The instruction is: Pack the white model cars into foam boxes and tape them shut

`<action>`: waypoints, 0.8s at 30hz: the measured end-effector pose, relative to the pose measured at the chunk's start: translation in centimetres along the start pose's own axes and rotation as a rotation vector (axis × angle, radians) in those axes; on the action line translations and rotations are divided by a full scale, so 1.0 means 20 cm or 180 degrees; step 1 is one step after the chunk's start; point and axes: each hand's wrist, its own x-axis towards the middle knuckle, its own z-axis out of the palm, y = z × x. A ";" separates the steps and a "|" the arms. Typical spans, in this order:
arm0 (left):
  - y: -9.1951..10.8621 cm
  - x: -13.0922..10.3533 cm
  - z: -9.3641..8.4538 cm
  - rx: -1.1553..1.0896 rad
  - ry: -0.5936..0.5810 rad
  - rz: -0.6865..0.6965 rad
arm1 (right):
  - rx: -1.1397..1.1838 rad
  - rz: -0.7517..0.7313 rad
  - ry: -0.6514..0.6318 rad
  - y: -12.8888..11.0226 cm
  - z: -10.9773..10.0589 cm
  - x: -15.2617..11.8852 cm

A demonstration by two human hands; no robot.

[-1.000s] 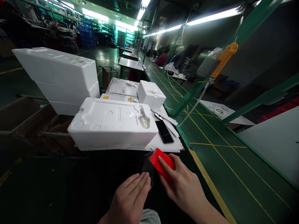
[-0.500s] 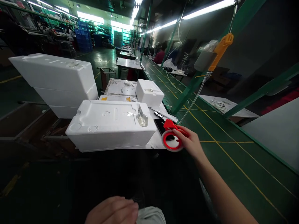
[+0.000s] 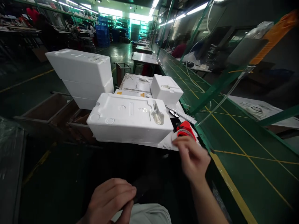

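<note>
My left hand is low in front of my lap, with its thumb pressed against the bent fingers. What it pinches, if anything, I cannot make out. My right hand hovers at the table's near right corner, slightly blurred, its fingers loosely bent and no object visible in them. Just beyond its fingertips lies a red tape dispenser, partly hidden by the hand. To the left of it rests a long white foam box, with a clear-wrapped spoon-shaped piece in a hollow of its top.
A smaller foam box stands behind, and stacked foam blocks rise at the left. A utility knife lies near the dispenser. On the right run a green conveyor belt and a post with a hanging orange tool.
The right hand has let go of the tape dispenser, which now lies on the table, and has drawn back towards me. The left hand has risen slightly. The view has swung left.
</note>
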 end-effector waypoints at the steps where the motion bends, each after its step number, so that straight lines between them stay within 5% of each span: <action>1: -0.01 0.02 0.00 -0.0078 -0.0047 -0.0033 | 0.0554 -0.0180 -0.0649 -0.10 0.05 -0.04; 4: -0.05 0.04 -0.02 -0.0305 -0.0116 -0.0070 | 0.1127 -0.0540 -0.1820 -0.28 0.21 -0.16; 7: -0.11 0.01 -0.03 -0.0355 -0.0090 -0.0313 | 0.1216 0.0104 -0.2159 -0.26 0.33 -0.25; 16: -0.28 -0.14 0.04 -0.0246 0.0657 -0.1712 | 0.2107 0.2793 -0.1716 -0.09 0.42 -0.35; 20: -0.30 -0.12 0.07 -0.0893 0.1084 -0.2441 | 0.2164 0.2987 -0.1526 -0.07 0.45 -0.35; 24: -0.35 -0.11 0.06 -0.1245 0.1038 -0.2651 | 0.2047 0.2826 -0.1424 -0.06 0.46 -0.33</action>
